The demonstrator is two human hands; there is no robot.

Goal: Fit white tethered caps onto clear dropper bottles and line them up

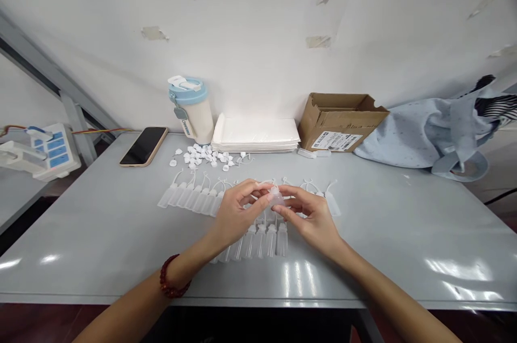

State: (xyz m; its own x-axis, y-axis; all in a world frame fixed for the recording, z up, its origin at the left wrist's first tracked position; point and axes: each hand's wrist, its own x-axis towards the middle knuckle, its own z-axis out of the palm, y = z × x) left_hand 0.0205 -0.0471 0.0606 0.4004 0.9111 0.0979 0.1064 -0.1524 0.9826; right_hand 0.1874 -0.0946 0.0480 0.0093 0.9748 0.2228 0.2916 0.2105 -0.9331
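Observation:
A small translucent bottle [277,198] is held between both hands above the middle of the grey table. My left hand [241,209] pinches its white top with thumb and fingertips. The bottle's body is gripped by the fingers of my right hand [309,214]. Behind and beneath the hands lies a row of translucent bottles [188,196] with white loops, partly covered by the hands. Nearer the front edge is a second row of similar bottles [260,242]. Several small white caps [197,155] are scattered at the back left.
Along the back of the grey table [383,235] are a phone [144,146], a blue-lidded cup [193,111], stacked white envelopes [256,134], two white pieces [314,153], an open cardboard box [341,122] and a light blue cloth bag [407,135]. A power strip [52,150] is at far left.

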